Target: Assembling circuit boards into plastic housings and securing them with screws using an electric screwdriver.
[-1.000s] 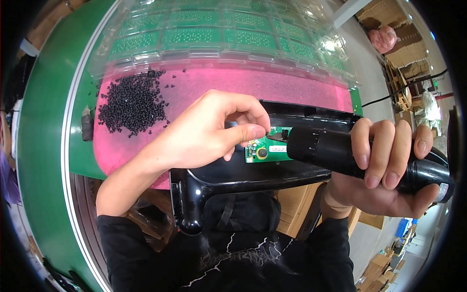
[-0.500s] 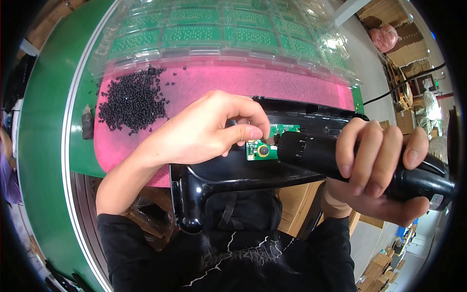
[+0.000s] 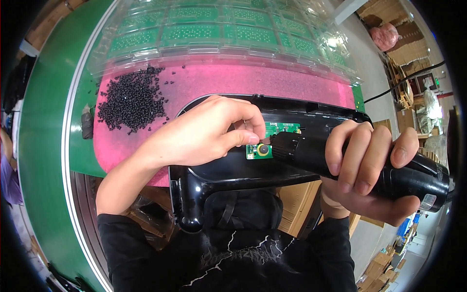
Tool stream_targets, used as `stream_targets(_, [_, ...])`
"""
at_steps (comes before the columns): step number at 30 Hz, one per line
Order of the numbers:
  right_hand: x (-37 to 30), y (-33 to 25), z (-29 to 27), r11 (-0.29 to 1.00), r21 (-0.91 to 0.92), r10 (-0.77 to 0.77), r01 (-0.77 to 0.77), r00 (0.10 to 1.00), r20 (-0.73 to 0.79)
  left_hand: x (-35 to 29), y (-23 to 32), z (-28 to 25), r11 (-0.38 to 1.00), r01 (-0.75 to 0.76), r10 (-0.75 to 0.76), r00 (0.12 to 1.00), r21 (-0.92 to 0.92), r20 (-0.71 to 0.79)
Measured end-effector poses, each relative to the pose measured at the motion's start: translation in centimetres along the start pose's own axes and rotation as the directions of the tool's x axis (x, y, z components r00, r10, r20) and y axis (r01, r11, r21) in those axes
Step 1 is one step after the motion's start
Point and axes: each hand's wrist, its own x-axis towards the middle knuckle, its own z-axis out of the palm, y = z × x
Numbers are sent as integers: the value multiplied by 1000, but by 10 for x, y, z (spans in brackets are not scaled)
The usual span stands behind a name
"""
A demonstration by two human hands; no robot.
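Note:
A black electric screwdriver (image 3: 311, 153) lies almost level in my right hand (image 3: 372, 158), whose fingers wrap round its body. Its front end points left, over a small green circuit board (image 3: 287, 128) with a round yellow-rimmed part on it. My left hand (image 3: 214, 129) is at the screwdriver's tip, thumb and forefinger pinched together. Whatever lies between those fingertips is too small and covered to make out. The board sits inside a glossy black plastic housing (image 3: 228, 171), which has a rounded leg at its near left. The tip's contact point is hidden.
Loose small black screws (image 3: 131, 100) are heaped on the pink mat (image 3: 209, 78) at left. Behind stand clear plastic trays (image 3: 204, 52) with green boards in them. A dark wrapped stub (image 3: 87, 124) lies on the green table (image 3: 46, 126). A black cable (image 3: 404, 87) hangs at right.
My right hand and the screwdriver have shifted a little to the left. My left hand has moved slightly left too, still pinched near the tip.

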Motion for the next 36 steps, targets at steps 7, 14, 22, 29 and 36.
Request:
stream_targets(7, [0,0,-1,999,17,-30,30,1000,2,2,1,0,973,-173,163,984,150,73])
stream_targets(14, [5,3,-4,996,5,85,-85,992,89,4,-11,11,850,-398,447,892,345,-73])
stream_targets(22, [3,-2,-5,1000,18,21,-21,999,33,3,-7,6,842,-350,405,913,410,-52])
stream_targets(29, [5,-6,-5,1000,17,-24,23,999,36,3,-7,7,866,-381,429,898,324,-92])
stream_targets(36, [6,-9,-8,1000,18,-11,11,1000,28,6,-4,6,879,-374,410,910,296,-68])
